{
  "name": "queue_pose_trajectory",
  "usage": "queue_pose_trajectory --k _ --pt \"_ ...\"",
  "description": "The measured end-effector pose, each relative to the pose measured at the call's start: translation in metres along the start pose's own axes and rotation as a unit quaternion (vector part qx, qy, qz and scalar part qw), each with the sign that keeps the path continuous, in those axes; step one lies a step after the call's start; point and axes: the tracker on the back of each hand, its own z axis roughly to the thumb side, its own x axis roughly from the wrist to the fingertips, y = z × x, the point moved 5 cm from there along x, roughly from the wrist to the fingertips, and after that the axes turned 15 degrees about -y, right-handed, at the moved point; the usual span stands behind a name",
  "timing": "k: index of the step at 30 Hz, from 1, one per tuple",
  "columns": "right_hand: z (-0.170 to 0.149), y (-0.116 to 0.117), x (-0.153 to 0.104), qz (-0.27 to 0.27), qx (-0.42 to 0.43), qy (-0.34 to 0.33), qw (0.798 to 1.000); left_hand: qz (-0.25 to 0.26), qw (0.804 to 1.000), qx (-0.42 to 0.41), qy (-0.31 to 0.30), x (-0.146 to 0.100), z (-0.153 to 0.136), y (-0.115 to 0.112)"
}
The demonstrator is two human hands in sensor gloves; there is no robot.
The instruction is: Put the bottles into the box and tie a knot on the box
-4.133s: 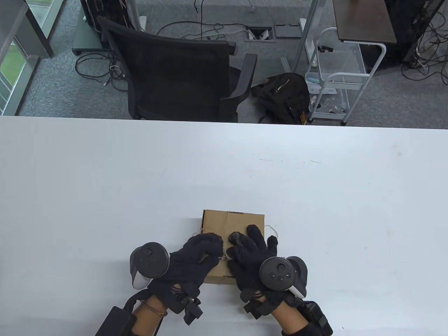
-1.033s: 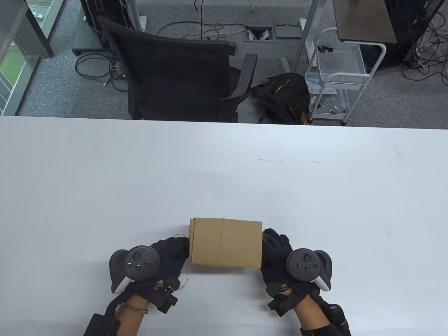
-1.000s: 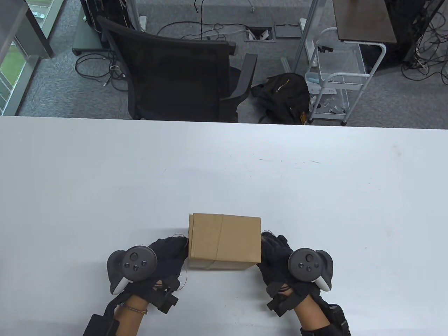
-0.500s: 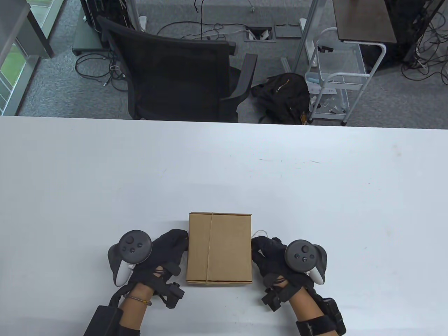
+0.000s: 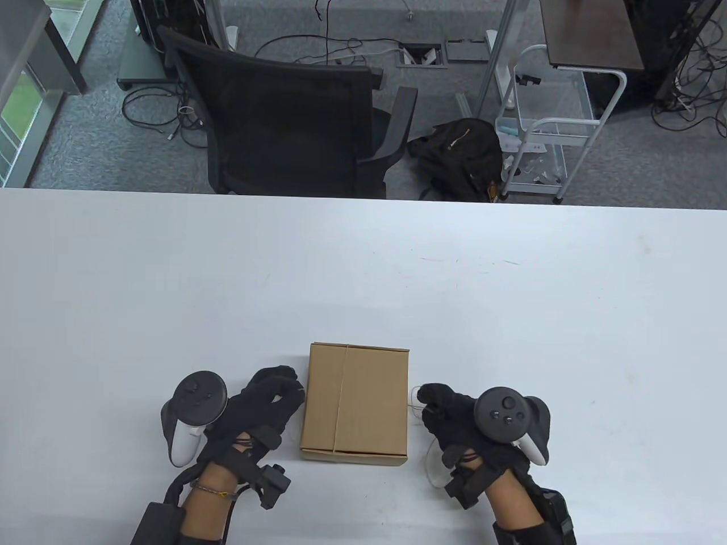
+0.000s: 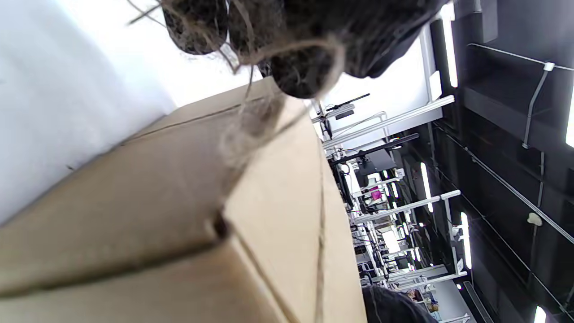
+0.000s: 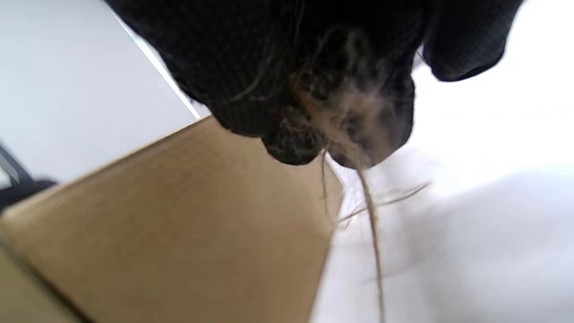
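A closed brown cardboard box (image 5: pixel 356 403) lies flat near the table's front edge, with thin twine (image 5: pixel 339 397) running across its top. No bottles show. My left hand (image 5: pixel 284 392) sits just left of the box, fingers curled round a twine end. In the left wrist view the fingertips (image 6: pixel 305 76) hold frayed twine (image 6: pixel 251 96) above the box (image 6: pixel 179 215). My right hand (image 5: pixel 430 399) sits just right of the box and pinches the other twine end (image 5: pixel 416 394). In the right wrist view the fingertips (image 7: pixel 305 143) pinch the strand (image 7: pixel 372 224) beside the box (image 7: pixel 179 224).
The white table (image 5: pixel 170 284) stretches wide around the box. Loose twine (image 5: pixel 433 474) trails on the table by my right wrist. Beyond the far edge stand a black office chair (image 5: pixel 284 113), a black bag (image 5: pixel 460 153) and a white cart (image 5: pixel 545 125).
Both hands worked twine atop the box, turned it over and set it down flat. They have now come off its sides, each drawing a twine end outward.
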Motion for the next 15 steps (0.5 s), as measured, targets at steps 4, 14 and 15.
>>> queue_pose_trajectory --k 4,14,15 --pt "0.034 -0.013 -0.001 -0.008 -0.148 -0.056 0.987 -0.017 0.994 0.096 -0.044 -0.001 0.022 -0.016" --pt "0.085 -0.001 0.003 -0.016 -0.427 -0.152 0.891 -0.012 0.933 0.35 -0.087 0.005 0.044 -0.046" --pt "0.086 0.0 0.002 -0.023 -0.404 -0.165 0.899 -0.01 0.933 0.349 -0.086 0.005 0.043 -0.047"
